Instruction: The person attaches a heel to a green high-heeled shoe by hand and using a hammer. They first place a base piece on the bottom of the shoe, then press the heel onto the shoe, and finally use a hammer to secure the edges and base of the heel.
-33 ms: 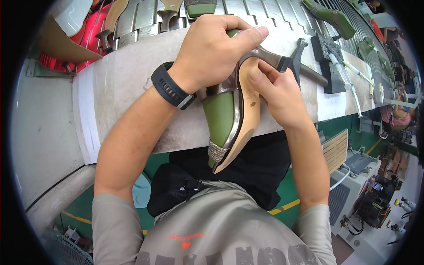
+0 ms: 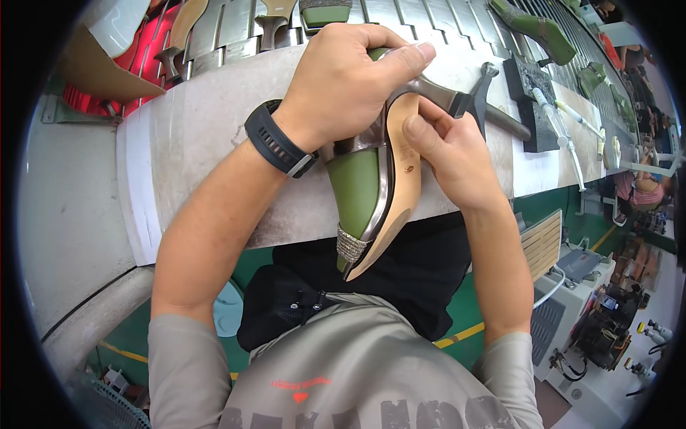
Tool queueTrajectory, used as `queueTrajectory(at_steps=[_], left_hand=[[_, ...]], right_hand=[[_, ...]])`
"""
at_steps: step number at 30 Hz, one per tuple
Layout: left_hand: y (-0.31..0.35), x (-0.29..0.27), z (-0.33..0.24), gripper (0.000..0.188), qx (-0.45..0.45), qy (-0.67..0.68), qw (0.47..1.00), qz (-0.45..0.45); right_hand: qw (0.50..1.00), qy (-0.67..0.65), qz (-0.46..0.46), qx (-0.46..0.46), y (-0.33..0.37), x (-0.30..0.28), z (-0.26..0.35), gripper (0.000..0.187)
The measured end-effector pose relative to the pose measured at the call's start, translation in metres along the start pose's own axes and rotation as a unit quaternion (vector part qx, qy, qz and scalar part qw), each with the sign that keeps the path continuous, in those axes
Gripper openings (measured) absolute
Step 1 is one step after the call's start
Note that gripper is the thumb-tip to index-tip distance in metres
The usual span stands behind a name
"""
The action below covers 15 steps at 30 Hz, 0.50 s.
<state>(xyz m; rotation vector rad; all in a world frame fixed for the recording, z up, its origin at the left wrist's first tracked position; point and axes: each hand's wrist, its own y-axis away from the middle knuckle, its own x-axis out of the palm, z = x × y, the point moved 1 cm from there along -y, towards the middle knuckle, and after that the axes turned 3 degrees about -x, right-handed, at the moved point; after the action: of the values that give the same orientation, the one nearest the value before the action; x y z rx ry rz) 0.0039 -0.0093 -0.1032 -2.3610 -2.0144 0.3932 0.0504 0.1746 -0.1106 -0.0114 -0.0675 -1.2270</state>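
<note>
So the left hand point(image 2: 343, 82), up at 12 o'clock, has its fingers wrapped tight round the back of a green high-heeled shoe point(image 2: 356, 187). The right hand point(image 2: 461, 157) is over at 2 o'clock, thumb bent by the edge of the tan sole point(image 2: 402, 171), just below the heel point(image 2: 434, 93). Its other fingers are curled and partly hidden, so can't tell if they're pinching anything.

The shoe's basically mid-view, tilted sole toward 3 o'clock, heel poking to 4, toe with its sparkly band point(image 2: 351, 245) aimed at 7 and hanging past the near edge of the table point(image 2: 207, 129). Black watch point(image 2: 279, 139) on the left wrist.

Further out at 2 o'clock there's a hammer point(image 2: 511, 123) lying just beyond the right hand, then a black block point(image 2: 525, 75) with syringes point(image 2: 562, 134) on it. Metal slatted conveyor point(image 2: 421, 21) runs behind, another green shoe point(image 2: 532, 27) between 1 and 2.
</note>
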Motion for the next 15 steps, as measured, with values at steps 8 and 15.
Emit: queueTrajectory(at_steps=[8, 15], left_hand=[[0.000, 0.004, 0.000, 0.037, 0.041, -0.041, 0.998, -0.017], [0.003, 0.002, -0.004, 0.038, 0.034, -0.048, 0.998, -0.013]], right_hand=[[0.995, 0.079, -0.055, -0.021, 0.018, 0.015, 0.002, 0.048], [0.999, 0.001, -0.050, -0.008, 0.041, 0.027, 0.004, 0.067]])
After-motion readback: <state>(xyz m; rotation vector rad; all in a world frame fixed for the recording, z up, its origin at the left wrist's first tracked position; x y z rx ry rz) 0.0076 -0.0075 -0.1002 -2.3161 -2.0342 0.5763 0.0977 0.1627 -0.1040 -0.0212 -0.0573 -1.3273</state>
